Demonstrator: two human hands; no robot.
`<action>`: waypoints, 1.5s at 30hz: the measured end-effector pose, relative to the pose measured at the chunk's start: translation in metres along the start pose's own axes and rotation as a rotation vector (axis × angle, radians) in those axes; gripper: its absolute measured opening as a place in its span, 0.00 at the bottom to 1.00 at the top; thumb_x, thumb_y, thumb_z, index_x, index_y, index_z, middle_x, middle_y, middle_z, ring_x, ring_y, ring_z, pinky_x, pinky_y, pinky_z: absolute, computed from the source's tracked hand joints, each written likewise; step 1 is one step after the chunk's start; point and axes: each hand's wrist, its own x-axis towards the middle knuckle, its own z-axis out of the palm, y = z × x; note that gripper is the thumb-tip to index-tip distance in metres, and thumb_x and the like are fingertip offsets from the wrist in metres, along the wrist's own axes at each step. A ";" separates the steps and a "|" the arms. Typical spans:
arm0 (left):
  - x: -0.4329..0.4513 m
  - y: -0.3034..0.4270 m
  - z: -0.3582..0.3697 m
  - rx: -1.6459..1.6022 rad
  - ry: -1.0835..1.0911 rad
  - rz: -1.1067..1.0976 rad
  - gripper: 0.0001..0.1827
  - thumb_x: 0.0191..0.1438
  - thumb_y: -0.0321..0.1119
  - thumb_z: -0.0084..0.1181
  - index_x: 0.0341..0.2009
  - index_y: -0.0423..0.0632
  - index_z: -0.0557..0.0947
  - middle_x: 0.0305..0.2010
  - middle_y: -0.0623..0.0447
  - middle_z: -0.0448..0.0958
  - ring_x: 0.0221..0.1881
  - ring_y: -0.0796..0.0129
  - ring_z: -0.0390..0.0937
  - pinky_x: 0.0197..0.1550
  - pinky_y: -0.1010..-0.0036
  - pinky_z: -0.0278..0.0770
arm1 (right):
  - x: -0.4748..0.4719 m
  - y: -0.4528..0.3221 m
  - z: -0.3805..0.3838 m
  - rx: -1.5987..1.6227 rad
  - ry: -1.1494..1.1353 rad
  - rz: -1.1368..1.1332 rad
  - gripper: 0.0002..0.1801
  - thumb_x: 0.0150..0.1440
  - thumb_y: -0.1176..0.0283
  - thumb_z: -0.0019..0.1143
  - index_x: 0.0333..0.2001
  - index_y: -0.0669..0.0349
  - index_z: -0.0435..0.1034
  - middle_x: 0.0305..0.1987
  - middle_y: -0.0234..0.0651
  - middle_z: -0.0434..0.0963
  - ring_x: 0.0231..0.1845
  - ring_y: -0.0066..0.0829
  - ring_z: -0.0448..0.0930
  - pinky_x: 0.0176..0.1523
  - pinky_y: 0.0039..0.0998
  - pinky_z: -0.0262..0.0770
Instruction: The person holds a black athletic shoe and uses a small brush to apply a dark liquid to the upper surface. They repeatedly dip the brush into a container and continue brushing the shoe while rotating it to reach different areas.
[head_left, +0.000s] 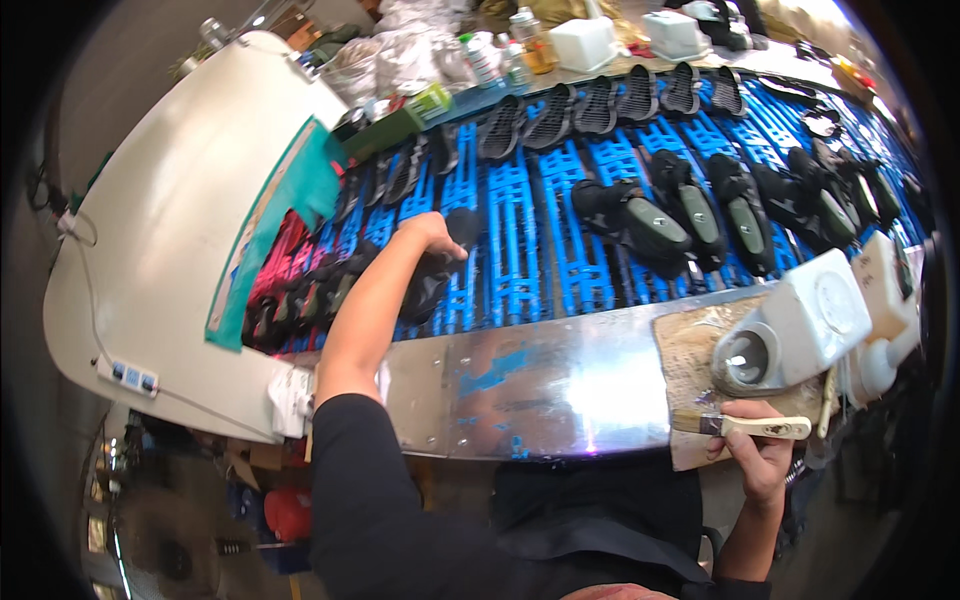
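Note:
My left hand (433, 234) reaches out over the blue slatted conveyor (514, 247) and grips a black shoe (427, 292), partly hidden under the hand and forearm. Between the fingers of my right hand (757, 454) is a flat paintbrush (766, 427) with a pale handle, its bristles pointing left. That hand is at the table's front edge, just below a white plastic container (750, 356) with a round opening. To the right on the conveyor lie several black shoes with grey-green bottoms, one of them a near shoe (660, 229). Black soles (598, 105) line the far side.
A large cream machine housing (150, 247) with a green curtain (259, 232) covers the conveyor's left end. The metal ledge (555, 382) runs along the front, with stained cardboard (686, 352) at right. Bottles (532, 45) and white containers (585, 43) stand behind the conveyor.

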 end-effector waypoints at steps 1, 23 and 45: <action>0.002 0.021 -0.010 -0.053 0.127 0.018 0.49 0.43 0.70 0.82 0.58 0.41 0.90 0.63 0.41 0.87 0.62 0.48 0.86 0.64 0.56 0.82 | -0.001 -0.002 -0.003 0.004 -0.001 0.003 0.16 0.68 0.81 0.60 0.58 0.74 0.76 0.36 0.43 0.86 0.34 0.29 0.87 0.42 0.29 0.87; 0.051 0.255 -0.011 -0.974 -0.544 0.099 0.25 0.60 0.63 0.71 0.44 0.54 0.93 0.42 0.49 0.92 0.37 0.56 0.90 0.43 0.58 0.89 | -0.068 -0.016 -0.042 0.047 0.141 -0.128 0.15 0.73 0.79 0.59 0.61 0.70 0.77 0.38 0.39 0.87 0.38 0.25 0.87 0.43 0.27 0.87; 0.005 0.362 0.003 -0.269 0.227 -0.217 0.88 0.43 0.76 0.77 0.84 0.29 0.38 0.87 0.24 0.48 0.87 0.33 0.48 0.83 0.39 0.50 | -0.106 -0.019 -0.048 -0.050 0.230 -0.295 0.17 0.74 0.74 0.58 0.62 0.72 0.75 0.35 0.39 0.85 0.34 0.27 0.85 0.40 0.28 0.85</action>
